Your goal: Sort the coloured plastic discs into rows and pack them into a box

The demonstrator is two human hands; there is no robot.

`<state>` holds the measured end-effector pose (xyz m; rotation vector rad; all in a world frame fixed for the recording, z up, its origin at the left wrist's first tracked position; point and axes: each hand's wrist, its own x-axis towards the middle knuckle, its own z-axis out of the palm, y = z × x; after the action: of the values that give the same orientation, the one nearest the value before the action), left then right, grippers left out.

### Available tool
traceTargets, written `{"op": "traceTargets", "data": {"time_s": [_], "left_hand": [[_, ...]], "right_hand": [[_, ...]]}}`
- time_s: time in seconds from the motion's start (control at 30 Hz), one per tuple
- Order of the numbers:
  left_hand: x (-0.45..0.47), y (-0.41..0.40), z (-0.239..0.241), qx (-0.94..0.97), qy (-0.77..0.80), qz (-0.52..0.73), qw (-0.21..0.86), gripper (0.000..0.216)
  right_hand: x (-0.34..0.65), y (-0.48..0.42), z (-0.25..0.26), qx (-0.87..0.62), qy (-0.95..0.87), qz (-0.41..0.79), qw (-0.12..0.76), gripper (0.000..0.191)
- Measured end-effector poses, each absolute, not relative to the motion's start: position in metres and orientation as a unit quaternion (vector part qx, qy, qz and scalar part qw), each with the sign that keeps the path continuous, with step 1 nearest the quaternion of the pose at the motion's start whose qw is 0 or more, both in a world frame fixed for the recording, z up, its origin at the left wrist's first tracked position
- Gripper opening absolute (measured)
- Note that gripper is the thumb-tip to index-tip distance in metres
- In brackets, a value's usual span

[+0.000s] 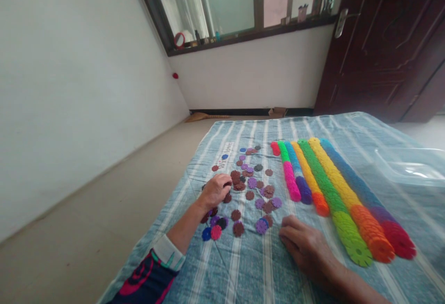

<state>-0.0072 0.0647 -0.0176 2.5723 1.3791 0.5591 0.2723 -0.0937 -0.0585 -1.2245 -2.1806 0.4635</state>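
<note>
Loose notched plastic discs in brown, purple and a few other colours lie scattered on the striped cloth; one brown disc (250,195) is near the middle. Over the left part of this scatter is my left hand (216,191), its fingers pinched together with the edge of a brown disc at the tips. My right hand (308,247) rests low over the cloth, right of a purple disc (261,226). Its fingers are curled in, and whatever they may hold is hidden. Beyond it, overlapping discs form long rows by colour, among them a green row (325,186).
A blue striped cloth (250,271) covers the surface. A clear plastic box (410,167) stands at the right edge. Further back are a dark door (392,40), a window sill (250,35) with bottles, and a broom (200,117) on the floor.
</note>
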Motion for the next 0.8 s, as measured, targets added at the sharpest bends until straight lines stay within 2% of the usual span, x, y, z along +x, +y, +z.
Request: {"op": "traceTargets", "data": {"time_s": [0.8], "left_hand": [[-0.015,0.064,-0.032,0.849,0.468,0.243,0.028,0.016]], "right_hand": [[0.272,-0.094,-0.057,-0.469,-0.815,0.191,0.282,0.028]]}}
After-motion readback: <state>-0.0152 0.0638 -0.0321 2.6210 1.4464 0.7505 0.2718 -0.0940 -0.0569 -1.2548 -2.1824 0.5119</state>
